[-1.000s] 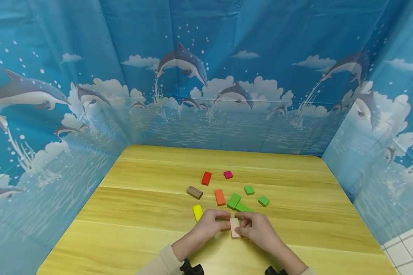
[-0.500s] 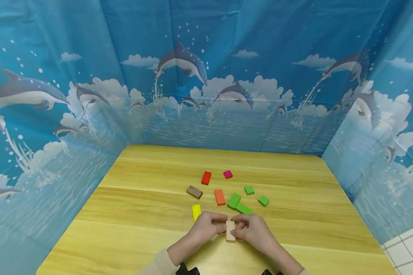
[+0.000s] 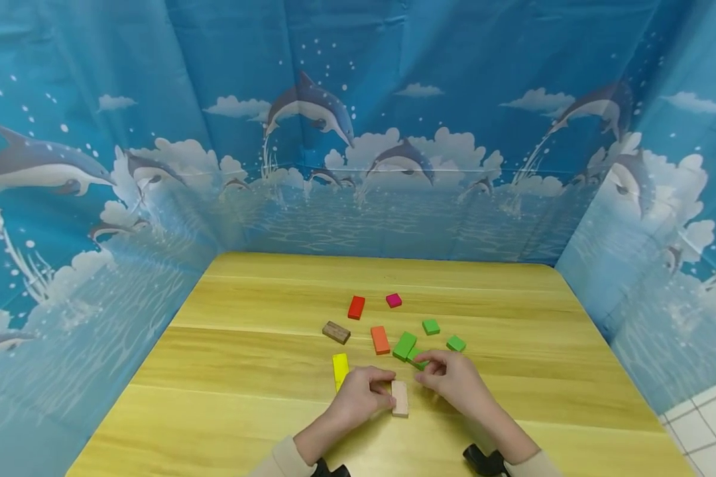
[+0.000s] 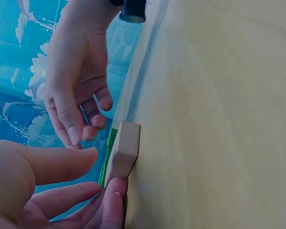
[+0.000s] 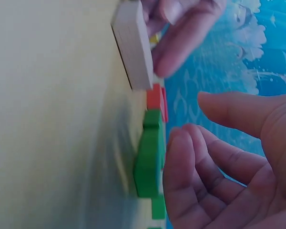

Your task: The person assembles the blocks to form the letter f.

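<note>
A pale wooden block [image 3: 400, 400] lies flat on the table near its front. My left hand [image 3: 360, 397] is at its left side; in the left wrist view fingertips touch the block while the thumb stands apart from it. Beyond the block's right side, my right hand [image 3: 458, 384] hovers with thumb and fingers spread and nothing between them. Closest to it is a long green block [image 3: 416, 358], partly hidden behind its fingers in the head view. That block meets another green block [image 3: 404, 346] at one end.
Farther back lie a brown block [image 3: 336, 332], a red block [image 3: 356, 307], a magenta block [image 3: 394, 300] and an orange block [image 3: 380, 340]. Left of them is a yellow block [image 3: 341, 368]. Two small green blocks [image 3: 431, 326] sit to the right. A dolphin-print curtain [image 3: 334, 218] encloses the table.
Both hands shifted the pale block slightly left and toward the front. Since then my right hand has let go of it and moved right and away, toward the long green block.
</note>
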`<state>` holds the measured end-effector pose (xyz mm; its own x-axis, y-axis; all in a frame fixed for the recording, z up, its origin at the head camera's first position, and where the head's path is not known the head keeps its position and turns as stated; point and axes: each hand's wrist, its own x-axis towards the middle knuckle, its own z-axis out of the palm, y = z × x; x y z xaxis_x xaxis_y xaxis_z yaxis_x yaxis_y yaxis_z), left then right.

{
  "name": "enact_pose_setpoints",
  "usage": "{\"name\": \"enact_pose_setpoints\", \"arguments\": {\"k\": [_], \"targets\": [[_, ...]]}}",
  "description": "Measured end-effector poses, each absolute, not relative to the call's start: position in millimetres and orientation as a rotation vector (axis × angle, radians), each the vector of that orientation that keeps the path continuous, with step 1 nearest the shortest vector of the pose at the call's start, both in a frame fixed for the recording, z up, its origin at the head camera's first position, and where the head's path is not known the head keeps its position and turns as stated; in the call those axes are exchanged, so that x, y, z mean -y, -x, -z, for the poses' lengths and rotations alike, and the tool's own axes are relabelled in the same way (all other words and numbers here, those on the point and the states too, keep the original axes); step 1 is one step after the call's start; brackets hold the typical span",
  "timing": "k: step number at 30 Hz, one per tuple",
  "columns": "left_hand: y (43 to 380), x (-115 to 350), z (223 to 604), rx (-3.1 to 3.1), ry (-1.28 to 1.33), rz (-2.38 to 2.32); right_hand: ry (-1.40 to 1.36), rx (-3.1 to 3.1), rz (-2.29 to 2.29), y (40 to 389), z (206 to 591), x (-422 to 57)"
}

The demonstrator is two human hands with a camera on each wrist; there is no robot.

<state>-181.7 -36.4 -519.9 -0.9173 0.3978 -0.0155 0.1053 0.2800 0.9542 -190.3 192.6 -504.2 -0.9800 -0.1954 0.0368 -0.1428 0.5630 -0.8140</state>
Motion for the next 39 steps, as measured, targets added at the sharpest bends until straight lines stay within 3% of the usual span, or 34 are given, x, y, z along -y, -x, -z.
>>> {"name": "enact_pose_setpoints", "arguments": {"k": [39], "targets": [[180,40,522,-2.434,-0.591,-1.612,0.154,-2.979,1.217,214,527,-212]]}}
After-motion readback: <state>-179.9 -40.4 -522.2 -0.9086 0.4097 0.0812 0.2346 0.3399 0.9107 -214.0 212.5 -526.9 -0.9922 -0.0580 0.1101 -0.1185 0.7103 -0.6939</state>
